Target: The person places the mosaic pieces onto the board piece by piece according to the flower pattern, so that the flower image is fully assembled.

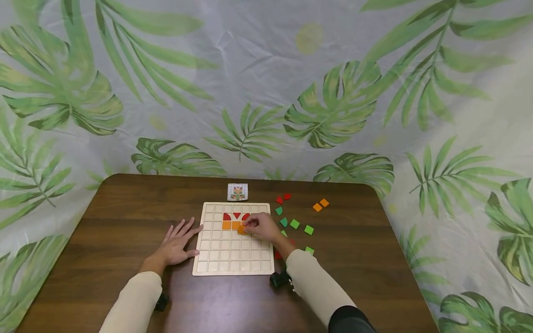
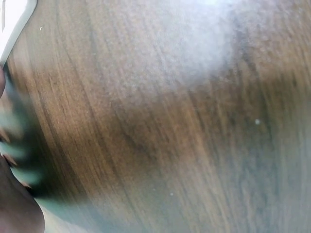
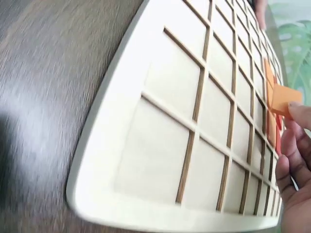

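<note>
A pale wooden grid board [image 1: 225, 267] lies on the table. My right hand [image 1: 264, 227] pinches an orange square tile [image 3: 285, 101] between thumb and fingers, tilted over the board's upper middle part. Beside that tile, two orange squares [image 1: 226, 225] sit in grid cells. Above them is a row of red pieces: a rounded one [image 1: 226, 217], a triangle [image 1: 237, 215] and a third [image 1: 245, 216] partly covered by my fingers. My left hand [image 1: 176, 243] rests with fingers spread on the table, forefinger and thumb at the board's left edge.
A small printed pattern card [image 1: 238, 192] lies behind the board. To the right are loose tiles: two orange squares [image 1: 321, 205], several light green squares [image 1: 309, 230], dark green rounded pieces [image 1: 283, 222] and red pieces [image 1: 287, 196], some partly hidden by my right arm. A leaf-patterned cloth [image 1: 250, 92] hangs behind the table.
</note>
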Motion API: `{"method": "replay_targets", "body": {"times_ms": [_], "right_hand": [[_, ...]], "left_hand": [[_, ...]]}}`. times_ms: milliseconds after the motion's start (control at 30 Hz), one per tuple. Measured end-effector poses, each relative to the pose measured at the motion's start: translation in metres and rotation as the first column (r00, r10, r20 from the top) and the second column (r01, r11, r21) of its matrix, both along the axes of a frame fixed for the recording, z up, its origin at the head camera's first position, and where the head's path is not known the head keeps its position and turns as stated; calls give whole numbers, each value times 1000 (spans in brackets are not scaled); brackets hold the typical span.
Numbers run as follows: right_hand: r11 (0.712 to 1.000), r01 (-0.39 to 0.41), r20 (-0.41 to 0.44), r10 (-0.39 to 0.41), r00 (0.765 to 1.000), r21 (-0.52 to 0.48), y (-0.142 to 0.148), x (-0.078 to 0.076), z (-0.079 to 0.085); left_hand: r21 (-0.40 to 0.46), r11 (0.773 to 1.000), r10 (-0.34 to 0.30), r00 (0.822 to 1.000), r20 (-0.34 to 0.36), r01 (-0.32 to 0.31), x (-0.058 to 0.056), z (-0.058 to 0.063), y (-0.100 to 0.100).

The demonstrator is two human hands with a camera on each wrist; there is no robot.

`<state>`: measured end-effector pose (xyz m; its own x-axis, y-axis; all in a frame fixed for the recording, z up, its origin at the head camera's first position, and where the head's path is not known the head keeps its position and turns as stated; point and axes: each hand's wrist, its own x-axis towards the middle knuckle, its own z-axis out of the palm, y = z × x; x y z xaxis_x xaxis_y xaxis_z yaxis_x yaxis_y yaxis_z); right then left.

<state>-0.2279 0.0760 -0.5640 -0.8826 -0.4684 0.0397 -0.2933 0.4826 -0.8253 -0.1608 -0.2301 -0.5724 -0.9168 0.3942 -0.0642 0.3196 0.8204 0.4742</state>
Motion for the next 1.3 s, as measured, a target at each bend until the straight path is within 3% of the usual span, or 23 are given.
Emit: {"method": "replay_targets", "body": {"times_ms": [333, 833, 1300], "right_hand": [[1000, 25, 5, -25, 1000, 18, -11, 0, -3], [987, -22, -113, 41, 993, 159, -19, -1, 1], [955, -63, -125, 104, 987, 289, -22, 6, -2]], "left_hand": [[12, 1000, -4, 1000, -6, 4, -2, 2, 2], [8, 1000, -7, 1000, -10, 7, -3, 0, 2], [-5, 1000, -1, 1000, 6, 1, -1, -4, -1]]}}
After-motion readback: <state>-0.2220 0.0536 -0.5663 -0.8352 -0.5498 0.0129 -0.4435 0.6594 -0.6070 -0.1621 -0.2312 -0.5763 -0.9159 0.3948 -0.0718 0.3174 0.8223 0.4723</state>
